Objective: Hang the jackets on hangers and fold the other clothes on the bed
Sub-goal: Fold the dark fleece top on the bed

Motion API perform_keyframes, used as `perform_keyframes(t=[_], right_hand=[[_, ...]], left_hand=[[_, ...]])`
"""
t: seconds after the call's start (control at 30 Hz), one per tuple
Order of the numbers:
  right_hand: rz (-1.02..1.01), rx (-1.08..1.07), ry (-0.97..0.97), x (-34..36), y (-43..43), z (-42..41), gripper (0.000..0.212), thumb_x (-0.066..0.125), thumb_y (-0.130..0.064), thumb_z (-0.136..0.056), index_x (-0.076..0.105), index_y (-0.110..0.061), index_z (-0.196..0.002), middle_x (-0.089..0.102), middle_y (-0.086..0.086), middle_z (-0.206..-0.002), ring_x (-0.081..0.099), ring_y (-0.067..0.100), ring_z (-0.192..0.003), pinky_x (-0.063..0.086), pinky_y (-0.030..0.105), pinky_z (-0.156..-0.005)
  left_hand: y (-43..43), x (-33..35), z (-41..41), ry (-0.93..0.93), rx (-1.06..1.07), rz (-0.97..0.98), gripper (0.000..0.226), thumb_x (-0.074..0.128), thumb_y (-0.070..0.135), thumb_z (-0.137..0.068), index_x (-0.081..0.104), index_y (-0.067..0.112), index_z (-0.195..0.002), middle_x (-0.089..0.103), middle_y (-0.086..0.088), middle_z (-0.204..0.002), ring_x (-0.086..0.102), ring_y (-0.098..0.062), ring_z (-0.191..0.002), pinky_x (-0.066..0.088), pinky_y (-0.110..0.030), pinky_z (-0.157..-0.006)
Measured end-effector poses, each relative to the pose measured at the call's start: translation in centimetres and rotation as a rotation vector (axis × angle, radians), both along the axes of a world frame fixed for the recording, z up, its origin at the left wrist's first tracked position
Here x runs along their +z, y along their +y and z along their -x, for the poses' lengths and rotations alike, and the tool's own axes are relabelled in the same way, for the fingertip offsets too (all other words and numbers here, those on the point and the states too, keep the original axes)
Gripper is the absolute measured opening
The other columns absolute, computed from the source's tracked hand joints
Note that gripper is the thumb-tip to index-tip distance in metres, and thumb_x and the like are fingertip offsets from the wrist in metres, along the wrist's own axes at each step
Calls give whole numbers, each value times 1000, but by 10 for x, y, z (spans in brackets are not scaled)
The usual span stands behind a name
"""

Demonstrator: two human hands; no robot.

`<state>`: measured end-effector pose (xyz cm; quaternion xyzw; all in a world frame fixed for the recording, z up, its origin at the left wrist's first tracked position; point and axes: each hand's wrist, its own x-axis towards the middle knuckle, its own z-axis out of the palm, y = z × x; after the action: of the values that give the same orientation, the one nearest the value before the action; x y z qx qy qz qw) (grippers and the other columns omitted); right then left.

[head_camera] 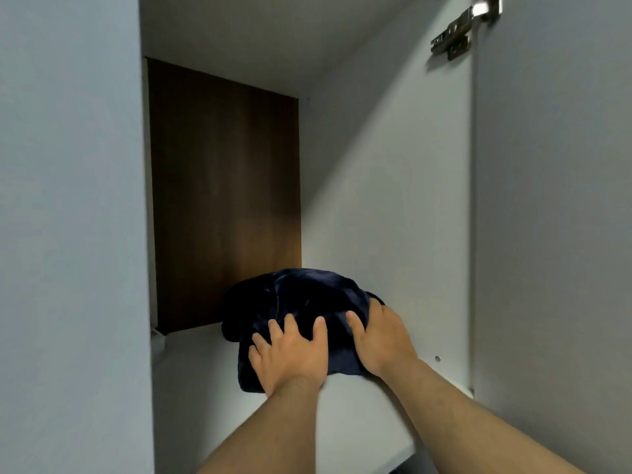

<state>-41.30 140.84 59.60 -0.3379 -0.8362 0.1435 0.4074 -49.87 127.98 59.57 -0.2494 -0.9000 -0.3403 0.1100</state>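
Observation:
A folded dark navy garment (301, 299) lies on a white wardrobe shelf (205, 388), close to the right inner wall. My left hand (290, 354) lies flat on its near side with fingers spread. My right hand (383, 340) rests against the bundle's right side, thumb on top and fingers hidden behind the cloth. Both forearms reach in from the bottom of the view. No jacket, hanger or bed is in view.
The compartment has a brown wooden back panel (225, 200) and a white right inner wall (393, 200). A grey-white panel (68, 234) stands at the left. The open door (554, 234) with a metal hinge (458, 32) is at the right.

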Motion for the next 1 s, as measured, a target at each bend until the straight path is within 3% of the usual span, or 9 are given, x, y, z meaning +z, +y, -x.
perform_keyframes(t=[0.17,0.3,0.6,0.9,1.0], right_hand=[[36,258,73,2,14,11,57,50,-54,-93,43,-26,-142,56,-2,-135,52,21,-124,43,40,-105],[86,401,90,1,26,26,70,63,-60,-78,42,-36,-140,56,-11,-133,52,14,-123,46,40,-103],[119,398,103,-5,43,73,74,62,-64,-76,41,-33,-140,53,-3,-136,51,16,-125,45,40,-105],[39,445,62,-9,63,95,70,59,-65,-80,42,-34,-140,54,-7,-134,52,11,-123,45,36,-104],[2,434,53,-9,68,97,70,58,-64,-80,43,-31,-140,55,-5,-133,53,13,-122,46,37,-102]], left_hand=[[11,2,16,-2,11,-2,86,11,81,-82,27,35,-152,22,-2,-162,14,-36,-148,10,-48,-120],[19,3,42,-25,25,-19,88,10,84,-78,31,37,-149,27,2,-160,18,-33,-148,14,-47,-119],[38,5,82,-2,65,-15,83,12,81,-80,39,36,-145,36,2,-155,27,-33,-143,20,-48,-116],[51,-3,101,7,90,-27,90,15,86,-75,30,37,-150,26,1,-160,19,-34,-147,14,-46,-119],[56,-5,99,15,111,75,87,12,82,-82,20,34,-154,16,-2,-163,12,-35,-148,7,-47,-120]])
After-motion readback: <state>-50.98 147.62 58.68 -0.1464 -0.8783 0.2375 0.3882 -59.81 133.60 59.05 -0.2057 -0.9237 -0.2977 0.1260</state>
